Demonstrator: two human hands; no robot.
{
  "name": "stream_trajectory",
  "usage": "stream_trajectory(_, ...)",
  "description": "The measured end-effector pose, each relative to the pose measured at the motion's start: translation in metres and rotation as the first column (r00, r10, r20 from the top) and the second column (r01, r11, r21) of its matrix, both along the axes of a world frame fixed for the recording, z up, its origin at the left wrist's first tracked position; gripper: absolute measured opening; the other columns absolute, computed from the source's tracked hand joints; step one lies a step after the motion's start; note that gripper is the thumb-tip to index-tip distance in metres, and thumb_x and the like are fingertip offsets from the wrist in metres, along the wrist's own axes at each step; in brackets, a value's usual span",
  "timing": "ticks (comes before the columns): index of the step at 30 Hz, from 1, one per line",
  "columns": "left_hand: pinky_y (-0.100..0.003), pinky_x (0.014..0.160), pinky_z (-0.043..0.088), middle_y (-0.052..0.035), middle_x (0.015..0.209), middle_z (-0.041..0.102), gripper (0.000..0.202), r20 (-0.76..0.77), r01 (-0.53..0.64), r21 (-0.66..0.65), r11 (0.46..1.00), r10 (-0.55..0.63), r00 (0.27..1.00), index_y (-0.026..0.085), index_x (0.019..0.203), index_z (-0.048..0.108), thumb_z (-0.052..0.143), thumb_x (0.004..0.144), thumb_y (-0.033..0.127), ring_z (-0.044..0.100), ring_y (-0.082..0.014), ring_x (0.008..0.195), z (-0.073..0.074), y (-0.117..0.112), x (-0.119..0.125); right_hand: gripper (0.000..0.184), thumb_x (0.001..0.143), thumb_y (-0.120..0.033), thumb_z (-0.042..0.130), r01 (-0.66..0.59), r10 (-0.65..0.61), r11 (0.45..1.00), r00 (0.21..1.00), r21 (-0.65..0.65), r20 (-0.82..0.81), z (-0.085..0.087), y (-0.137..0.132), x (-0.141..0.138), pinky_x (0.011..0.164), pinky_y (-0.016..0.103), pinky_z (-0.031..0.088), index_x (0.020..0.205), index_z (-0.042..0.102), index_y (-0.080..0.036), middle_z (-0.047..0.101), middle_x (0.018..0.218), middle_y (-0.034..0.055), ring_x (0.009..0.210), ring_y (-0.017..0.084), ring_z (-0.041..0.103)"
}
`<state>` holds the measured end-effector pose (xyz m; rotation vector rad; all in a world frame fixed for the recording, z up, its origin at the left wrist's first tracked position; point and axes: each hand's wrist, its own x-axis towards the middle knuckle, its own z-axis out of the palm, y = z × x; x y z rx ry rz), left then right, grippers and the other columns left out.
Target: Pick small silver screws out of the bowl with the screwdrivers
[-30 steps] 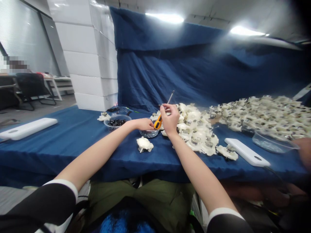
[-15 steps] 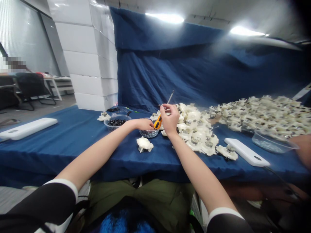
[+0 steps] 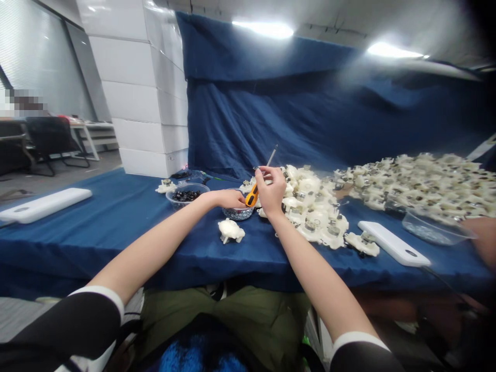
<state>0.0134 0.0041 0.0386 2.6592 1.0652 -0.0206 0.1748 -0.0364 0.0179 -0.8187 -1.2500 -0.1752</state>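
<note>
My right hand (image 3: 272,188) is closed round a screwdriver (image 3: 252,197) with a yellow-and-black handle; its metal shaft points up and away. My left hand (image 3: 231,198) reaches into a clear bowl (image 3: 239,214) of small metal pieces that look like screws, and its fingertips are hidden there. In front of that bowl a single cream plastic part (image 3: 231,230) rests on the blue cloth. Another clear bowl (image 3: 187,195), holding small black pieces, stands left of my left hand. Just beyond my right hand lies a heap of cream parts (image 3: 315,212) with metal pieces in them.
A larger pile of cream parts (image 3: 422,181) covers the far right. White slabs lie at left (image 3: 46,205) and right (image 3: 393,243). A clear tub (image 3: 434,227) stands near another person's arm (image 3: 482,237). White boxes (image 3: 134,103) are stacked at the back left.
</note>
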Motion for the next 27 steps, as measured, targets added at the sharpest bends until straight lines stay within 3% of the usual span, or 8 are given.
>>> stream_trajectory(8, -0.027, 0.067, 0.039, -0.0057, 0.094, 0.074, 0.048, -0.044, 0.019, 0.001, 1.0, -0.019, 0.999, 0.018, 0.094, 0.075, 0.052, 0.087, 0.059, 0.062, -0.0186, 0.078, 0.0016, -0.0027, 0.001, 0.018, 0.094, -0.036, 0.064, -0.029, 0.03, 0.999, 0.999, 0.012, -0.019, 0.0002, -0.0001, -0.0001, 0.077, 0.031, 0.054, 0.096, 0.073, -0.02, 0.064, 0.091, 0.0024, 0.078, 0.015, 0.063)
stream_trajectory(19, -0.027, 0.061, 0.034, -0.0042, 0.078, 0.066, 0.046, -0.03, -0.007, 0.01, 1.0, 0.008, 1.0, 0.015, 0.079, 0.069, 0.053, 0.087, 0.057, 0.052, -0.0148, 0.066, 0.0019, -0.0034, 0.0005, 0.018, 0.094, -0.035, 0.064, -0.019, 0.019, 1.0, 1.0, 0.015, -0.011, 0.0, 0.0001, -0.0001, 0.076, 0.03, 0.053, 0.096, 0.073, -0.019, 0.063, 0.09, 0.002, 0.077, 0.014, 0.063)
stream_trajectory(27, -0.026, 0.063, 0.036, -0.0042, 0.085, 0.068, 0.041, 0.002, -0.002, 0.015, 1.0, 0.002, 1.0, 0.016, 0.085, 0.069, 0.052, 0.087, 0.053, 0.056, -0.0159, 0.073, 0.0025, -0.0059, 0.0009, 0.018, 0.094, -0.036, 0.063, -0.023, 0.023, 1.0, 1.0, 0.009, -0.009, -0.0002, 0.0013, 0.0003, 0.077, 0.03, 0.054, 0.096, 0.072, -0.021, 0.064, 0.091, 0.0021, 0.077, 0.014, 0.063)
